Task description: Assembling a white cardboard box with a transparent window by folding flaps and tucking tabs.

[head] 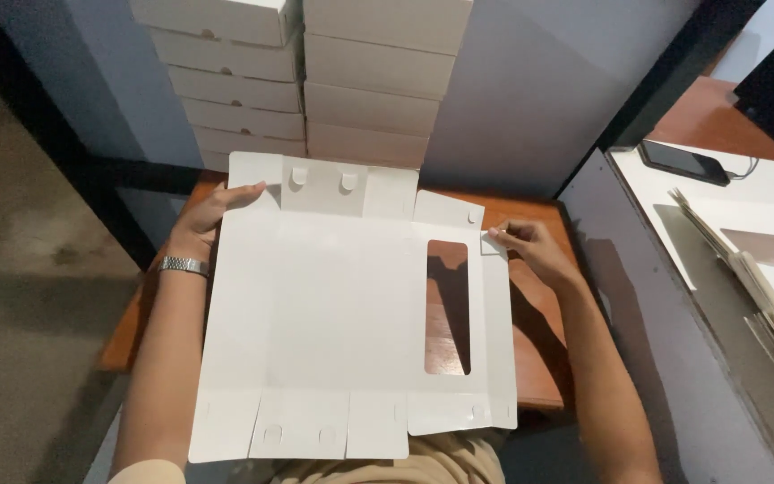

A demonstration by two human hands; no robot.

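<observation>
A flat, unfolded white cardboard box blank (333, 305) with a tall rectangular window cut-out lies spread over a small brown wooden table (539, 358). My left hand (203, 220), with a metal watch on the wrist, grips the blank's far left corner flap. My right hand (521, 244) pinches the small tab at the blank's far right edge, beside the window. Both arms reach along the sides of the sheet.
Two stacks of folded white boxes (306, 81) stand against the blue-grey wall behind the table. To the right, a white desk (763, 193) holds a dark phone (684, 163) with a cable and a pile of flat cardboard sheets (763, 278). Grey floor lies to the left.
</observation>
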